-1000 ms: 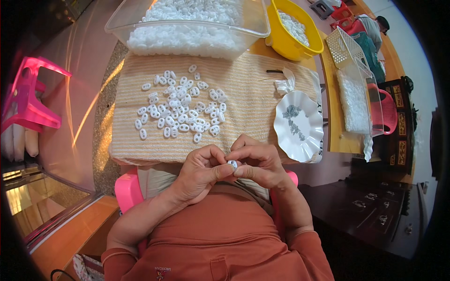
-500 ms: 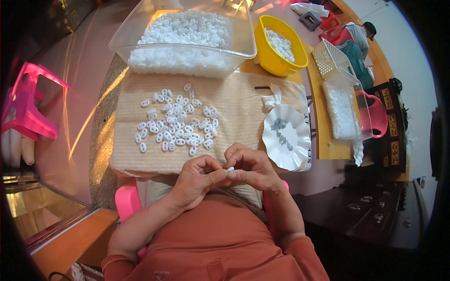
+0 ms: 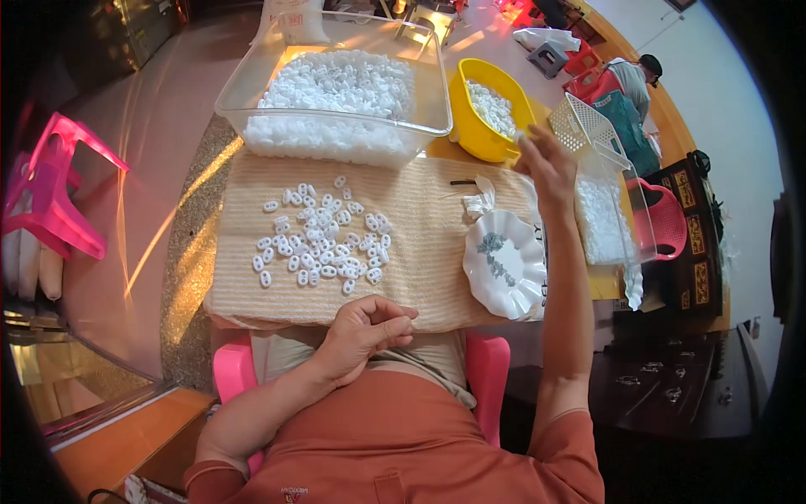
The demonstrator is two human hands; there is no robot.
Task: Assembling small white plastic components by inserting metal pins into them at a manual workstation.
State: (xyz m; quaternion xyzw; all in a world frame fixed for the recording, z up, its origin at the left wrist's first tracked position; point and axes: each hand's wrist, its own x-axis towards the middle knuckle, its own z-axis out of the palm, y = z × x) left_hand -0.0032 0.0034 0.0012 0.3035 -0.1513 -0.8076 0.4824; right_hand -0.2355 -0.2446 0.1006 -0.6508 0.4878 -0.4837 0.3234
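Fingers of right hand (image 3: 550,168) pinch small white piece (image 3: 521,134) beside near right rim of yellow tub (image 3: 475,144), long axis unclear; left hand (image 3: 363,334) farther off, fingertips together, nothing visible between.

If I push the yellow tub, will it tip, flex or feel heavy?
The yellow tub will probably slide rather than tip, as it looks broad for its height. Its smooth, plastic-looking wall may flex slightly under a firm grip. The heap of loose white pieces inside likely adds some weight and could shift if tilted.
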